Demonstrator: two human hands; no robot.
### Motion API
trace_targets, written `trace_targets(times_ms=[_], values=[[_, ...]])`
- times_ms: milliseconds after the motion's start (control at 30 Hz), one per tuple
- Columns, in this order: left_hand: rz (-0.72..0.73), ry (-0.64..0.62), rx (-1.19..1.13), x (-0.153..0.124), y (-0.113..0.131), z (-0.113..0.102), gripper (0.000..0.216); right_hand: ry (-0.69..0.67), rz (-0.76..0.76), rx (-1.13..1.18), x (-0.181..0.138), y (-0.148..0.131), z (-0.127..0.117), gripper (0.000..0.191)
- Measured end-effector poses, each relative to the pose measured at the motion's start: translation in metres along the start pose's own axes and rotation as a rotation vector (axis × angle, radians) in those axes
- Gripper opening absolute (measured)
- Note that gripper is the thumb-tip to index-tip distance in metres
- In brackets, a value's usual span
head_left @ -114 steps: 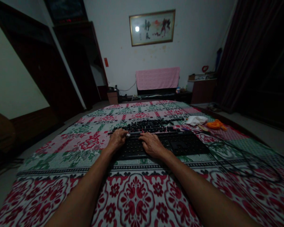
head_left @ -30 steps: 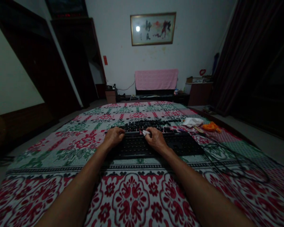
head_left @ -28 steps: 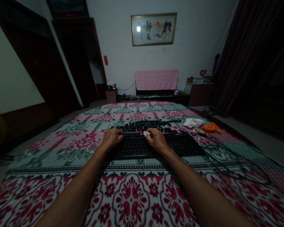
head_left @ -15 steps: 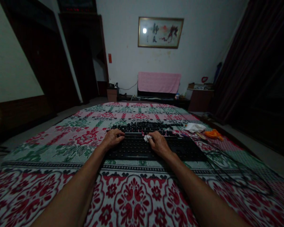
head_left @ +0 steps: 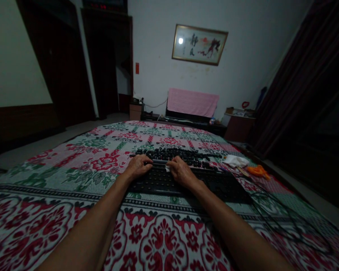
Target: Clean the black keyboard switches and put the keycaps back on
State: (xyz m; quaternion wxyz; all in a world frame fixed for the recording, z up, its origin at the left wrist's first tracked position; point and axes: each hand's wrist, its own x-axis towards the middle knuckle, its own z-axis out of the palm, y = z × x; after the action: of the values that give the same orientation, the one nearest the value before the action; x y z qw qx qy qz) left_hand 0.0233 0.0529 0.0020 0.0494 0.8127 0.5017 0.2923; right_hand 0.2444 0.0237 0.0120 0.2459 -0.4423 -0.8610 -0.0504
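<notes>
A black keyboard (head_left: 155, 183) with its keycaps off lies on a patterned cloth (head_left: 162, 241), bare key posts showing in rows. My left hand (head_left: 138, 166) grips its far edge near the left end, thumb toward me. In my right hand (head_left: 181, 172), closed fingers pinch a small crumpled white tissue (head_left: 167, 169) at the keyboard's far edge, right of my left hand. Beyond the keyboard many loose black keycaps (head_left: 175, 154) lie spread on the cloth. My right forearm and hand hide part of the keyboard.
Right of the keycaps lie a white cloth (head_left: 236, 161) and an orange cloth-like item (head_left: 258, 172). A black cable (head_left: 290, 235) loops over the patterned cloth at the right. Farther back, a pink towel (head_left: 192, 102) drapes over a dark screen-like object by the wall.
My right hand has moved left along the keyboard's far edge with the tissue, closer to my left hand. My left hand keeps its grip. The camera view has tilted slightly.
</notes>
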Motion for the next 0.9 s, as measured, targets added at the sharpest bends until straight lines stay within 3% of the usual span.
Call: trace_targets(times_ms=[200, 467, 700, 900], values=[[-0.013, -0.004, 0.006, 0.000, 0.001, 0.000, 0.028, -0.042, -0.019, 0.075, -0.002, 0.003, -0.004, 0.022], [0.014, 0.013, 0.054, 0.000, -0.002, 0.003, 0.028, 0.059, 0.008, 0.088, 0.000, 0.005, 0.006, 0.025], [-0.013, -0.010, 0.043, 0.000, -0.001, 0.001, 0.030, -0.058, 0.078, -0.045, -0.001, -0.001, -0.003, 0.026], [0.014, -0.006, 0.054, 0.000, -0.004, 0.002, 0.030, -0.070, 0.196, -0.078, -0.010, 0.015, -0.015, 0.027]])
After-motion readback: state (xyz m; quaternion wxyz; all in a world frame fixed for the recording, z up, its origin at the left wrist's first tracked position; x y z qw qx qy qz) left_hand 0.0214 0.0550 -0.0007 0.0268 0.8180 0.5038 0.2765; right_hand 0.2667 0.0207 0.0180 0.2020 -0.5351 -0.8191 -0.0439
